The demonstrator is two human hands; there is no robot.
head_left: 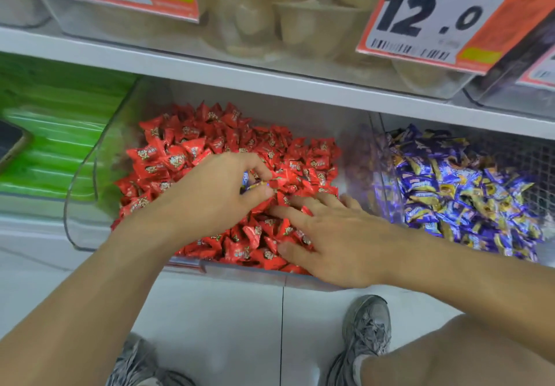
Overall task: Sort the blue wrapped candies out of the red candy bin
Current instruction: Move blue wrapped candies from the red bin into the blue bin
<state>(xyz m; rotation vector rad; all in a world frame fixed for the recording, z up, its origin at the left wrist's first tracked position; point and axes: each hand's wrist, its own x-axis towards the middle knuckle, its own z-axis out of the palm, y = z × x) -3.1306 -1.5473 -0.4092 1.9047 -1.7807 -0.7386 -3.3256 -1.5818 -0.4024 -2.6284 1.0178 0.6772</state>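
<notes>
Far out to the left of the left hand (pixel 210 193) sits a green bin (pixel 54 145), with the dark corner of what may be a phone (pixel 10 142) on it. The left hand itself is over the middle of the red bin (pixel 90 175), thumb and forefinger curled in a narrow pinch on a blue candy (pixel 250 182) that shows blue and gold between the fingertips, half buried among red candies (pixel 180 157). Just right of it and nearer the body, the right hand (pixel 333 241) lies flat on the pile, fingers straight and spread, pressing the red ones aside and holding nothing. Beyond that hand's fingertips, past the clear wall, is the blue bin (pixel 468 187), heaped with the same blue and gold wrappers.

The candy looks light and small, its foil crinkly and probably slick, so a pinch on a twisted or sealed wrapper end should hold better than one on the smooth body. Its neighbours are loose and will likely slide or ride along; lifting straight up should shed them. Whether other blue pieces lie deeper cannot be told
</notes>
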